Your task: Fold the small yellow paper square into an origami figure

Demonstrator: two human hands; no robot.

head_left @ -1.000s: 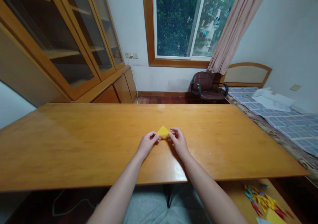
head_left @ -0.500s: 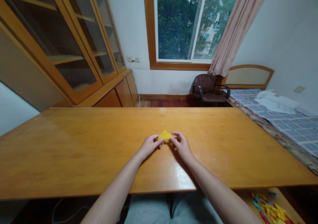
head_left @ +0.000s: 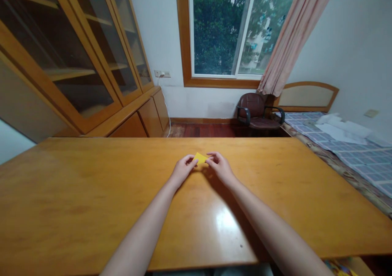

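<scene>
a small, flat, yellow paper-like piece (head_left: 201,158) is held over the glossy yellow-brown wooden counter (head_left: 92,202); whether it touches the wood is hard to tell. at its left end, the bare left hand (head_left: 182,170) has its grip clamped on it; at its right, the bare right hand (head_left: 221,169) pinches likewise. both ends are hidden. far right of it and nearer the viewer, a multicoloured heap (head_left: 340,268) is mostly cut off.

Cabinet (head_left: 76,63): on my left, glass-doored.
Window (head_left: 245,27): I see trees (head_left: 211,31) through it.
Curtain (head_left: 301,35): pink, hanging at the window's right.
Chair (head_left: 251,102): dark red, near the bed (head_left: 309,95).
Bed: checked cover (head_left: 361,155), something white (head_left: 339,131) I can't identify on top.
Socket (head_left: 158,74): white cord (head_left: 165,102) trailing down.
</scene>
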